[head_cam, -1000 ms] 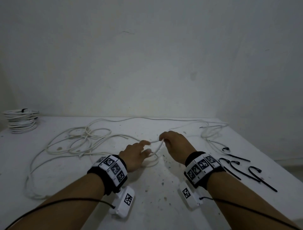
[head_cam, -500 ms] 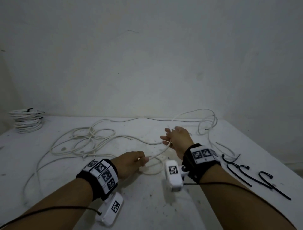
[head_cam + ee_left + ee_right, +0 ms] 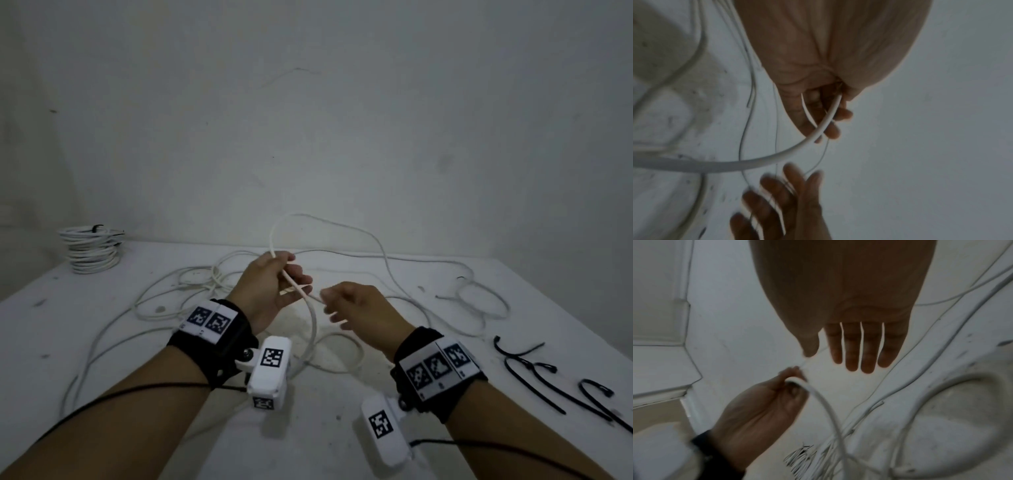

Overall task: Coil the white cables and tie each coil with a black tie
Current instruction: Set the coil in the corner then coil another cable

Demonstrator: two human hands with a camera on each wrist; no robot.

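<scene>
Since half a second ago the white cable (image 3: 310, 310) has passed from the right hand (image 3: 359, 308) to the left hand (image 3: 270, 291), whose fingers (image 3: 835, 129) curl round it, lifted above the table (image 3: 342, 428). Just beside those fingers, the right hand's fingers (image 3: 867, 350) lie straight and together, holding nothing. Loose cable trails beyond both fingertips; black ties (image 3: 548, 380) lie well right.

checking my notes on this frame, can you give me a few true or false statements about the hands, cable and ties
1. The left hand holds the cable. True.
2. The right hand grips a tie. False: its fingers are straight and hold nothing.
3. The ties lie on the table to the right. True.
4. The coil sits at the far right. False: it sits at the far left.
</scene>
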